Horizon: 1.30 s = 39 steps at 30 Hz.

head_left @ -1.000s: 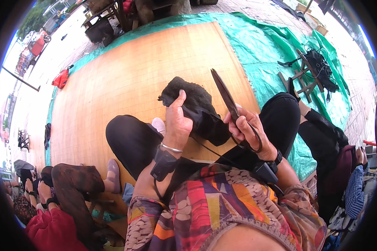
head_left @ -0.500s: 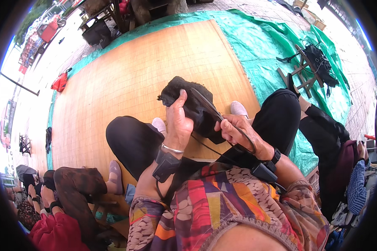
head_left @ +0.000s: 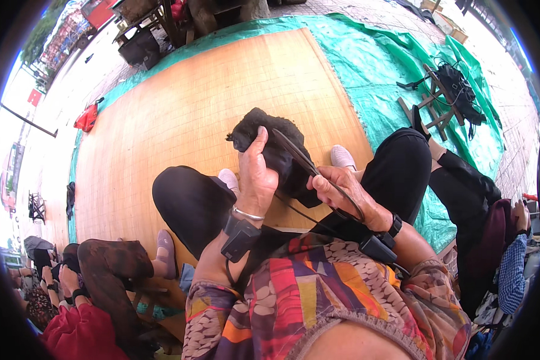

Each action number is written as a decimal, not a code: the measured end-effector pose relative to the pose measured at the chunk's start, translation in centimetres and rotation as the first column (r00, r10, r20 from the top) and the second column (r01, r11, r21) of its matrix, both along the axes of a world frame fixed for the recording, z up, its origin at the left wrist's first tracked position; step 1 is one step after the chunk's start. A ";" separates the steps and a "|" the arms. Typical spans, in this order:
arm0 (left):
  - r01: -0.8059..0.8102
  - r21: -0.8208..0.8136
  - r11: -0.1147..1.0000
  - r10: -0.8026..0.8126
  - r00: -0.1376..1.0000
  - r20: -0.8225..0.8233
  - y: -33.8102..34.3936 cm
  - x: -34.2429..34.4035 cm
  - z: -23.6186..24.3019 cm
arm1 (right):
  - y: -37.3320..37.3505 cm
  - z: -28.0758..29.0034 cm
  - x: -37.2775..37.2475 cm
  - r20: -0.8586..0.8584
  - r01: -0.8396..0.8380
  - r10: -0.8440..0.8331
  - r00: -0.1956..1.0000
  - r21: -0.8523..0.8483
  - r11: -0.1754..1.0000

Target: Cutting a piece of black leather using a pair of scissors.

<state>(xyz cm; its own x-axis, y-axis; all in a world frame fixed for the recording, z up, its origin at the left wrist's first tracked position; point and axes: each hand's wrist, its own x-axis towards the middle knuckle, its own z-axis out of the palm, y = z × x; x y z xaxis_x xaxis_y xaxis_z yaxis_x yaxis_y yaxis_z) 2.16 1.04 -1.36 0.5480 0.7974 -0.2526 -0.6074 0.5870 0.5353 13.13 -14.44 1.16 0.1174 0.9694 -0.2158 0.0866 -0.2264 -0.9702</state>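
My left hand (head_left: 259, 171) grips a bunched black cloth (head_left: 285, 171) with a fuzzy upper part, its thumb pressed on top and the other fingers hidden behind. In my right hand (head_left: 347, 191) is a pair of dark metal scissors (head_left: 294, 149), the looped handle curving below my fingers. The blades point up and left and lie over the cloth, looking closed; whether the tips touch it, I cannot tell. The cloth hangs between my knees, above a tan mat. Both wrists wear black devices, and a silvery bangle (head_left: 247, 214) rings the left one.
The tan mat (head_left: 210, 90) lies on a green tarp (head_left: 396, 54). A wooden stool (head_left: 429, 99) with a black bag (head_left: 459, 90) stands at right. Other people sit close on both sides. A red bag (head_left: 86, 117) lies at the mat's left edge. A thin cable (head_left: 300, 211) runs beneath my hands.
Hands, cloth and scissors stay in nearly the same place, with only a slight shift. A red vehicle in the far left background has moved up and right.
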 end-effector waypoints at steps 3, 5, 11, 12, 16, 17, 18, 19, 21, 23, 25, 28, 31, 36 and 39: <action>0.003 -0.007 1.000 -0.003 1.000 -0.010 -0.1 -1.0 -0.5 | 0.6 1.3 -0.9 -0.030 0.021 -0.022 0.999 -0.057 0.998; 0.004 -0.045 0.999 -0.004 1.000 -0.007 -0.3 -1.3 0.2 | 0.5 1.0 -0.8 -0.020 0.010 -0.011 1.000 -0.061 0.998; -0.023 -0.069 0.997 0.027 0.998 0.054 -0.8 -0.9 0.6 | -0.6 0.4 -1.4 -0.189 0.115 -0.103 0.977 0.055 0.992; -0.031 -0.080 0.996 0.037 0.997 0.072 -0.9 -1.0 0.9 | -0.7 0.5 -1.5 -0.183 0.122 -0.104 0.978 0.091 0.988; -0.112 -0.026 0.993 0.113 0.993 0.033 0.0 0.1 0.5 | -1.2 2.4 -1.0 -0.213 0.229 -0.174 0.961 0.268 0.936; -0.128 -0.001 0.992 0.128 0.992 0.013 -0.4 0.0 0.3 | -1.3 2.4 -1.0 -0.165 0.154 -0.125 0.978 0.181 0.971; -0.069 0.006 0.998 0.069 0.996 0.053 -0.7 -0.2 0.3 | -1.2 2.5 -0.9 -0.121 0.122 -0.110 0.987 0.103 0.987; -0.045 -0.013 0.999 0.045 0.998 0.045 -0.7 -0.5 0.4 | -0.7 2.9 -1.1 -0.094 0.065 -0.058 0.994 0.075 0.995; -0.006 -0.020 1.000 0.006 1.000 0.013 -0.4 -0.6 0.6 | 0.0 0.0 -0.2 -0.059 0.019 -0.019 0.998 0.008 1.000; 0.029 -0.002 1.000 -0.029 1.000 -0.011 -0.8 -0.8 0.7 | -0.1 -0.3 -0.1 -0.035 0.033 -0.033 0.999 -0.009 0.999; -0.001 -0.005 1.000 0.001 0.999 -0.039 -0.7 -0.7 0.3 | -0.2 -0.4 -0.1 0.048 0.003 -0.003 0.999 -0.001 1.000; 0.040 0.006 0.999 -0.040 0.999 -0.024 -1.0 -0.5 0.1 | -0.5 -0.5 0.0 0.023 0.058 -0.058 0.998 -0.011 0.998; 0.078 -0.016 0.997 -0.078 0.996 -0.044 -0.8 -0.6 -0.3 | -0.4 -0.1 -0.3 -0.054 0.029 -0.032 0.998 -0.063 0.998; 0.049 0.022 0.999 -0.047 0.995 -0.086 -0.9 0.0 -0.4 | -0.8 0.8 -0.3 -0.102 0.100 -0.102 0.990 -0.025 0.995; 0.068 -0.014 0.998 -0.069 0.994 -0.081 0.1 -0.7 -1.3 | -0.8 0.5 -0.1 -0.128 0.121 -0.109 0.986 0.092 0.988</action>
